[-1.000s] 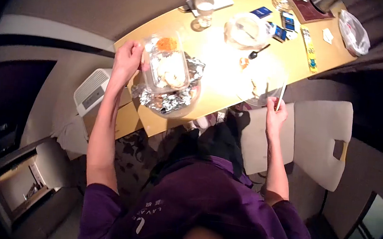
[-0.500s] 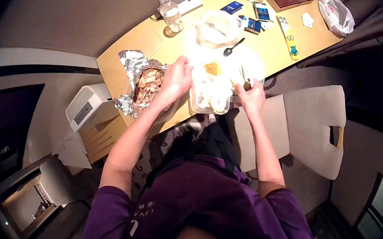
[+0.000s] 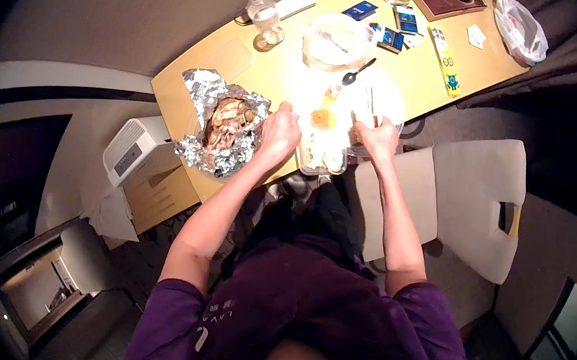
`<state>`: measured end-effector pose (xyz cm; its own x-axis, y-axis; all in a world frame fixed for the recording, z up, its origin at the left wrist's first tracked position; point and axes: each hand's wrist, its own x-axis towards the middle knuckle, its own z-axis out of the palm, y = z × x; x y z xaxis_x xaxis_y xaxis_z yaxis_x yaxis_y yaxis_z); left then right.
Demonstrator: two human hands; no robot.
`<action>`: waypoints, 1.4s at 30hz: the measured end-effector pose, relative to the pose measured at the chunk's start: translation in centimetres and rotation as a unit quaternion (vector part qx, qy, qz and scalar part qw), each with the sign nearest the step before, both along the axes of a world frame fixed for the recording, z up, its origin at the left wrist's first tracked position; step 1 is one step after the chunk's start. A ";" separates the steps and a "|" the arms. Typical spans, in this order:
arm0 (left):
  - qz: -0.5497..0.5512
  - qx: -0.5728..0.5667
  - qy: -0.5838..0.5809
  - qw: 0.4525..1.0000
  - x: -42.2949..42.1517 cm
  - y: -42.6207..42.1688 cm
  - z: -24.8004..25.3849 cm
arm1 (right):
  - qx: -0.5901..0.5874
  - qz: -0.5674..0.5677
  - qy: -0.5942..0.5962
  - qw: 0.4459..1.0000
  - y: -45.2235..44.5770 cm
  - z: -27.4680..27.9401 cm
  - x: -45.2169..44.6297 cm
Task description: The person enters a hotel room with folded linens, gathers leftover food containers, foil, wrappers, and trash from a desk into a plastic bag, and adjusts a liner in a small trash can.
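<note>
A clear plastic container (image 3: 334, 170) with orange and pale food lies near the table's front edge, washed out by glare. At its left side my left hand (image 3: 280, 136) has curled fingers; what they hold, if anything, is hidden. My right hand (image 3: 379, 142), right of the container, is closed on thin chopsticks (image 3: 372, 103) that point away from me over a bright round plate or lid. Crumpled foil (image 3: 203, 88) surrounds brown, meat-like food (image 3: 223, 126) left of my left hand. A black spoon (image 3: 349, 78) rests behind the container.
Farther back on the table (image 3: 196, 52) are a glass bottle (image 3: 261, 13), a round clear bowl (image 3: 336, 41), blue boxes (image 3: 390, 39), a yellow packet (image 3: 448, 63) and a white plastic bag (image 3: 520, 32). A pale chair (image 3: 474, 201) stands at the right, a white appliance (image 3: 128, 151) at the left.
The container has moved right, from above the foil to between my hands, and now lies on the table. The foil's food is uncovered. My right hand has moved left.
</note>
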<state>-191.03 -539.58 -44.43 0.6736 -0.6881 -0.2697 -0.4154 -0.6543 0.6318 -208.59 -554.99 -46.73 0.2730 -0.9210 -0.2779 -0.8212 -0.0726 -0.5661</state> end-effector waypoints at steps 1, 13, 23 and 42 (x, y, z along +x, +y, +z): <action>-0.004 -0.004 -0.010 1.000 0.1 -0.1 -0.4 | 0.032 0.002 -0.024 0.999 -0.1 1.3 -0.1; 0.008 -0.075 0.010 0.997 -1.2 -0.3 1.2 | -0.076 0.164 -0.089 0.979 6.5 7.3 2.7; 0.033 -0.062 0.004 0.998 -0.5 1.9 -0.5 | -0.219 0.254 -0.124 0.934 -7.8 -0.7 1.0; 0.120 -0.035 0.046 0.991 -1.5 1.9 -0.7 | -0.274 0.415 -0.073 0.865 -12.7 -4.6 4.7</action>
<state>-192.52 -537.65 -45.09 0.7957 -0.5295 -0.2941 -0.1917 -0.6807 0.7070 -203.85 -567.68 -51.33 0.8983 -0.3742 0.2302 -0.2810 -0.8922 -0.3535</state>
